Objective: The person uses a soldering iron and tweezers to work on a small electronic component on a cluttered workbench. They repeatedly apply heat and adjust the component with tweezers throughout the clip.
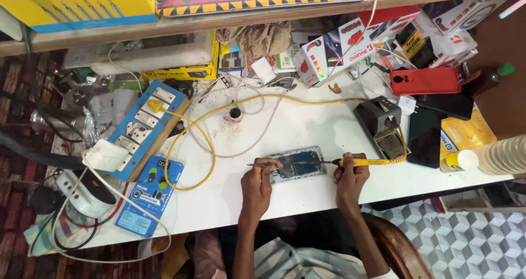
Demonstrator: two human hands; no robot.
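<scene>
White worktop [307, 131], cluttered toward its far edge; opened phone [297, 164] near front edge, likely light and fragile, best held by its rim; left hand [257, 183] pinching tweezers [262, 165], right hand [350, 177] gripping yellow soldering iron [364, 161].

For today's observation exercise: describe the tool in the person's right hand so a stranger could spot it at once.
Start at the white table, near its front edge, where an opened phone lies. The right hand holds a soldering iron with its tip at the phone. It is the only yellow, pen-shaped tool, trailing a yellow cord; the left hand holds thin tweezers.
</scene>
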